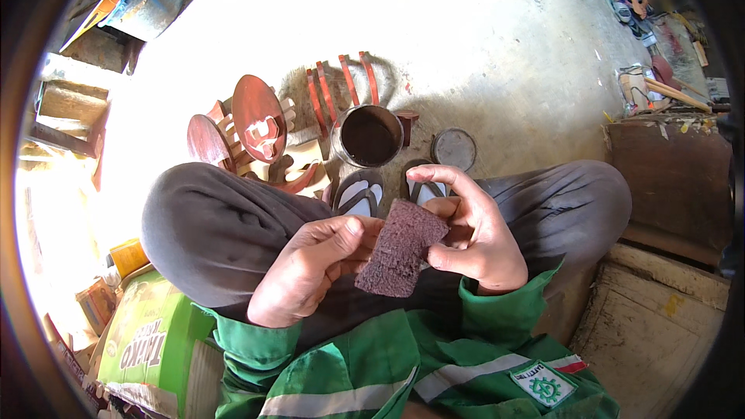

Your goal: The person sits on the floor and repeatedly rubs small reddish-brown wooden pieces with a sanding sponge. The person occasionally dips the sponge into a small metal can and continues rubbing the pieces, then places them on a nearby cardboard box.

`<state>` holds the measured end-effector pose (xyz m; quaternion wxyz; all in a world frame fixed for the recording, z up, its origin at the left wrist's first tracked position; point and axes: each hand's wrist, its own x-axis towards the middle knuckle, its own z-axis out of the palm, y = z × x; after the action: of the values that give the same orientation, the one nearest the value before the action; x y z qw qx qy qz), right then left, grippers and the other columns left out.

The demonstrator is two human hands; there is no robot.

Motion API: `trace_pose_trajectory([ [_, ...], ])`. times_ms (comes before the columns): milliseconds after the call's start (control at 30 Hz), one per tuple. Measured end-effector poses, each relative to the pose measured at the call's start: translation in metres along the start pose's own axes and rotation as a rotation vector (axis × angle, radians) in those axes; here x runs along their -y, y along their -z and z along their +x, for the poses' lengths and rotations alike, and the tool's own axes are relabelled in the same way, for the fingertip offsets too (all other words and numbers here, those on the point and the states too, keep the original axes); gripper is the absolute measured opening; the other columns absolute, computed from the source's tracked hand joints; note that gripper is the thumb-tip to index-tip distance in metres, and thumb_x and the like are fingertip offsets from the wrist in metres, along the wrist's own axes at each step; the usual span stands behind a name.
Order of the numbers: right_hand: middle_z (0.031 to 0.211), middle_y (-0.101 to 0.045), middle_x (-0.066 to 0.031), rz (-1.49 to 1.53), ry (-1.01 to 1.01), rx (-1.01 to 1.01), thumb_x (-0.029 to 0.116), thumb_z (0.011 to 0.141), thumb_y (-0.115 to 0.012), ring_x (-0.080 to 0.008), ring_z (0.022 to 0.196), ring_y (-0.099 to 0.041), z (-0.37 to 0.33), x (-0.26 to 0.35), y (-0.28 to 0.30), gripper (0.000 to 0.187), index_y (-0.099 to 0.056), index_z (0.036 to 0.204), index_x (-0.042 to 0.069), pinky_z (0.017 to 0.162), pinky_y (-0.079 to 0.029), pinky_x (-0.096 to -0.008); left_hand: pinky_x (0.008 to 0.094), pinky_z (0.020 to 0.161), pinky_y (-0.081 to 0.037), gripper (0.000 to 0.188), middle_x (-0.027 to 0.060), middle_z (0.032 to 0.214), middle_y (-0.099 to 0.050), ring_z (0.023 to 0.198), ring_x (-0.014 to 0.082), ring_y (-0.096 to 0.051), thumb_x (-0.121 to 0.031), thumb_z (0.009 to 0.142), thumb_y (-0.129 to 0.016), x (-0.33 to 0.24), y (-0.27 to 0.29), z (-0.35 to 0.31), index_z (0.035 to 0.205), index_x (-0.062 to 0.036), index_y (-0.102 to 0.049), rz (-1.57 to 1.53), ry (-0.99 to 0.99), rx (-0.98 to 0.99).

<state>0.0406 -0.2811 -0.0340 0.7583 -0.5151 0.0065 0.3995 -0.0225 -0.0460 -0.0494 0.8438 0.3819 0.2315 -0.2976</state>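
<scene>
Between both hands, over my lap, is a dark brownish-purple sponge (400,248), roughly rectangular with a rough, porous face. My left hand (306,271) grips its left edge, thumb on the near side and fingers partly hidden behind. At the right edge my right hand (481,240) pinches it between thumb and bent fingers, the index finger raised off it. Beyond my feet stands an open tin can (338,146) with dark contents. To its right lies a round lid (454,150).
Left of the can are red-brown oval wooden pieces (260,109) and slats; curved red strips (324,93) lie behind it. Sandals (362,192) are on my feet. A green-and-white box (143,334) sits at my left, a brown wooden cabinet (667,178) at my right.
</scene>
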Motion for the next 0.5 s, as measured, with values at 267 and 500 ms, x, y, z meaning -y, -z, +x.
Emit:
trace_pose_trajectory([
  [267,0.098,-0.066,-0.0045,-0.037,-0.049,-0.009,-0.011,0.076,-0.072,-0.0076,0.086,-0.062,0.003,0.001,0.003,0.078,-0.044,0.146,0.009,0.079,-0.050,-0.0236,0.0337,0.096,-0.054,0.034,0.0139,0.116,-0.072,0.106,0.0187,-0.069,-0.012,0.094,-0.074,-0.001,-0.004,0.003,0.121,0.0061,-0.065,0.102,-0.068,0.023],
  [500,0.105,-0.068,-0.0087,-0.102,-0.108,-0.026,-0.011,0.079,-0.074,-0.0111,0.092,-0.065,-0.006,0.007,0.004,0.080,-0.040,0.149,0.008,0.084,-0.053,-0.0275,0.0317,0.093,-0.055,0.031,0.0137,0.115,-0.072,0.104,0.0176,-0.069,-0.009,0.094,-0.068,-0.007,-0.019,-0.001,0.122,0.0057,-0.065,0.193,-0.061,-0.010],
])
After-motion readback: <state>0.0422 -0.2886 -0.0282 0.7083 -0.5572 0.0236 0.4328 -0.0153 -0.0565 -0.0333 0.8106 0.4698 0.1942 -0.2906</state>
